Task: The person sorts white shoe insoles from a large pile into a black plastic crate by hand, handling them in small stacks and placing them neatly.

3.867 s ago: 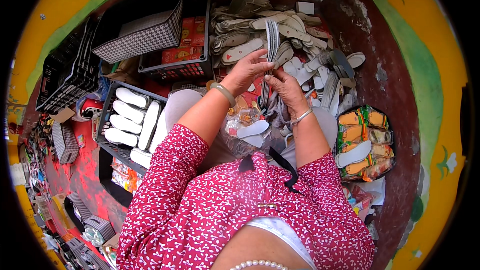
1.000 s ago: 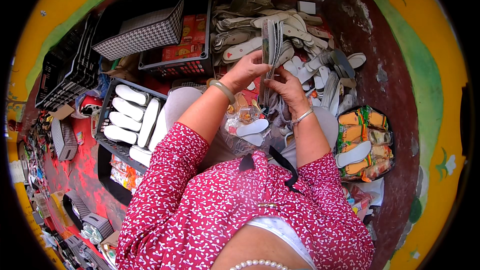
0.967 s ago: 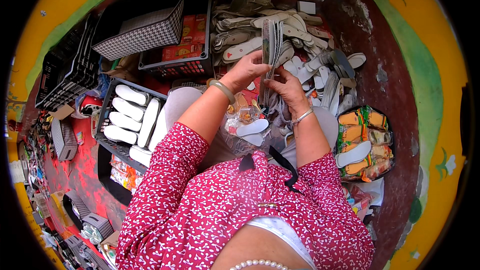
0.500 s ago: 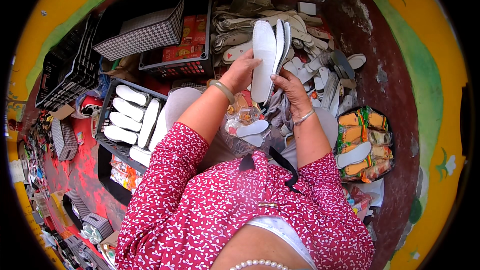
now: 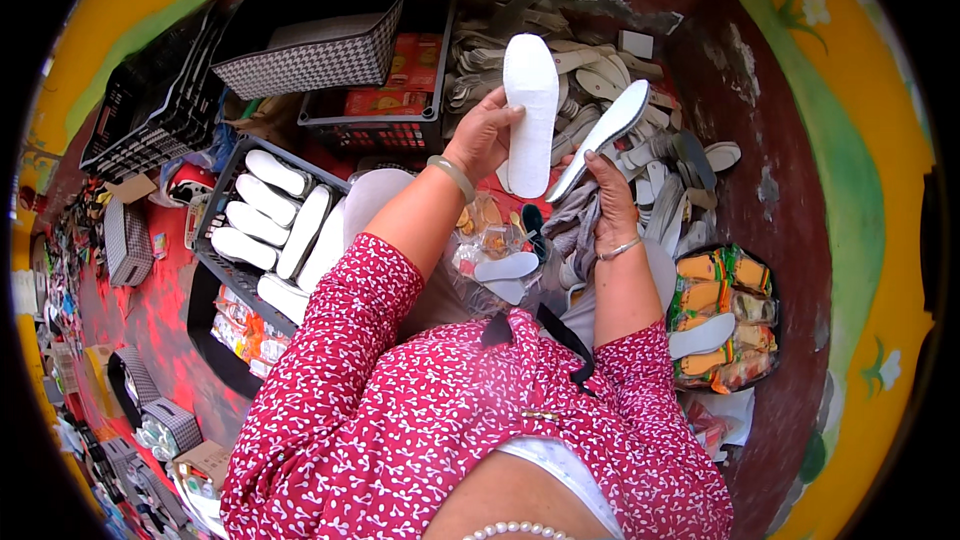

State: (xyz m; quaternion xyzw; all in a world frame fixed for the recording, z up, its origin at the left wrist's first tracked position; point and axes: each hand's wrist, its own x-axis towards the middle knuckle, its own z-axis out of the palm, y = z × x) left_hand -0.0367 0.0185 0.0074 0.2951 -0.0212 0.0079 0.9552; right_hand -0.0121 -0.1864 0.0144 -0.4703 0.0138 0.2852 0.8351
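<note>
My left hand (image 5: 482,136) is closed on one white insole (image 5: 531,120), held upright with its broad end away from me. To its right, my right hand (image 5: 612,190) grips a thin stack of insoles (image 5: 604,138) with white tops and dark edges, tilted to the right. The two are apart, with a gap between them. Over my lap lies a clear plastic bag (image 5: 490,250) with a pale insole (image 5: 506,267) on it. Behind the hands spreads a large heap of loose insoles (image 5: 590,65), partly hidden by what I hold.
At left, a dark crate (image 5: 222,230) holds several white insoles. Behind it are a houndstooth basket (image 5: 310,65) and a black crate (image 5: 372,122) with red boxes. Packaged orange insoles (image 5: 750,310) fill a container at right. A dark red wall (image 5: 800,210) rises beyond.
One white insole has been parted from the stack. My left hand keeps it, while my right hand has moved right with the others. The view has shifted slightly.
</note>
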